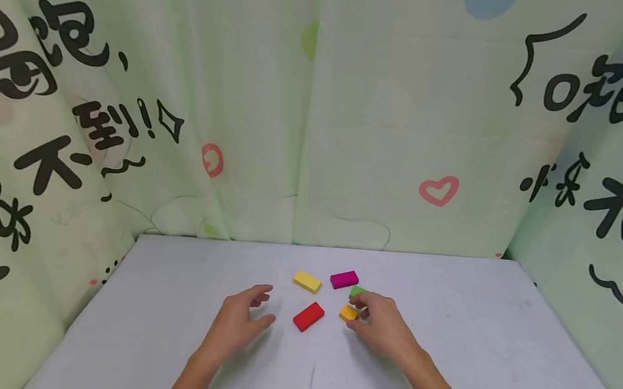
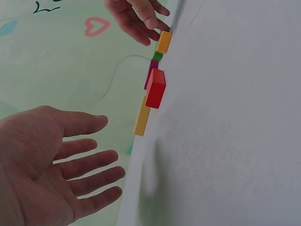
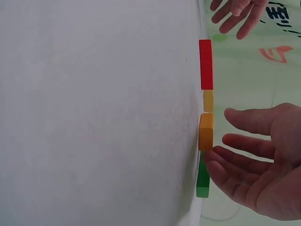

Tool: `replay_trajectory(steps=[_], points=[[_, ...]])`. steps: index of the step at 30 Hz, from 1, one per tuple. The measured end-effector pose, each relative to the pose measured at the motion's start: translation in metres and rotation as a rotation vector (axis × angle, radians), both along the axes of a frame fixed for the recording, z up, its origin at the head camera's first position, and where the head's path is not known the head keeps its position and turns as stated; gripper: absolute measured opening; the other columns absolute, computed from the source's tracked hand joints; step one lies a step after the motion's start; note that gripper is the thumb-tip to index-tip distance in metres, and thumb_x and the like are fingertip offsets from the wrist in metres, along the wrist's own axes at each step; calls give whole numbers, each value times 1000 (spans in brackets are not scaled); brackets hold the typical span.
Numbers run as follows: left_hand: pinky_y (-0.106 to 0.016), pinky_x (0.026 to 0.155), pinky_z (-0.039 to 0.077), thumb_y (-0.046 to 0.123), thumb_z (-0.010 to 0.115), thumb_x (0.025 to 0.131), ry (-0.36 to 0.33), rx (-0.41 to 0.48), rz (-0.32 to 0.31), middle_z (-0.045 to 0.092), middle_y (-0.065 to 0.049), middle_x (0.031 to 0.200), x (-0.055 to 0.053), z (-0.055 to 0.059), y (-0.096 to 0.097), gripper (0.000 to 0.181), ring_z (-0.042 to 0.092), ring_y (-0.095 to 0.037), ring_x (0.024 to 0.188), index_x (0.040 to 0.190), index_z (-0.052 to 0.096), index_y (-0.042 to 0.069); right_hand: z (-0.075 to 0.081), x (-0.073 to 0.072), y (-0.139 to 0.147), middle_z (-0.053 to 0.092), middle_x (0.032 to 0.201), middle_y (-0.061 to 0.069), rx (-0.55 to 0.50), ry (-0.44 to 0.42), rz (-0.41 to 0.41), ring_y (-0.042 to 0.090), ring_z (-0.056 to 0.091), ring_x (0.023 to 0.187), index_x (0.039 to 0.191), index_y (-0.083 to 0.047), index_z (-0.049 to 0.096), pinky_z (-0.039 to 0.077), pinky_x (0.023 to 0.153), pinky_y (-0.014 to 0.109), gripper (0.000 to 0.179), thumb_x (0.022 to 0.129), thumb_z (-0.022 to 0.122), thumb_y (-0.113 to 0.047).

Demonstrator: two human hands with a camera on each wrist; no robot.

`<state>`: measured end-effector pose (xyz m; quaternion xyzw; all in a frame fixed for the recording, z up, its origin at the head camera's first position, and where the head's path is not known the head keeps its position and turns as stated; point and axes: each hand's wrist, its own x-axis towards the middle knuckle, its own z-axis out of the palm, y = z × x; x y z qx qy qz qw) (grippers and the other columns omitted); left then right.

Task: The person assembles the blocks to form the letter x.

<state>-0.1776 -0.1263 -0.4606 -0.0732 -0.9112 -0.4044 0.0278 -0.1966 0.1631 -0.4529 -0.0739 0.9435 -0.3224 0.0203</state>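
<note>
My left hand hovers left of a red block, fingers spread and nothing in them; the left wrist view shows its bare palm. Over on the right, my right hand is held around the near side of an orange block, thumb and fingers apart. In the right wrist view a gap separates the thumb from the orange block, and the fingertips overlap the green block. That green block is partly hidden behind the right hand in the head view.
A yellow block and a magenta block lie farther back on the white table. Pale green curtains with printed characters and hearts hang behind the table and along both sides.
</note>
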Motion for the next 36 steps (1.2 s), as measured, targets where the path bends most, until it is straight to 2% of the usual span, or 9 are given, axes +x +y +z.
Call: replay_trajectory(steps=[9, 19, 29, 36], points=[[-50, 98, 58, 13, 80, 90, 14, 17, -32, 75, -11, 122, -1, -3, 0, 50, 71, -34, 114, 137, 65, 8, -1, -2, -3, 72, 102, 2, 23, -11, 15, 15, 64, 86, 112, -7, 74, 61, 80, 32, 31, 84, 85, -6], [-49, 97, 59, 14, 80, 90, -16, 2, -38, 75, -10, 119, -2, -4, 0, 48, 71, -32, 111, 136, 66, 8, 0, -5, -5, 73, 100, 5, 34, -9, 22, 15, 63, 83, 109, -5, 73, 61, 79, 33, 28, 83, 84, -2], [-49, 96, 59, 14, 79, 90, -30, 1, -40, 75, -9, 118, -3, -4, 1, 47, 71, -31, 110, 135, 66, 8, -2, -8, -5, 69, 91, 2, 56, 22, 39, 14, 58, 79, 104, -5, 73, 56, 71, 27, 25, 82, 83, 2], [-49, 96, 59, 15, 80, 91, -35, -14, -32, 75, -8, 118, -4, -6, 1, 45, 70, -30, 110, 134, 67, 9, -4, -8, -5, 67, 86, 1, 72, 28, 42, 14, 57, 78, 102, -5, 72, 55, 71, 28, 24, 82, 83, 2]])
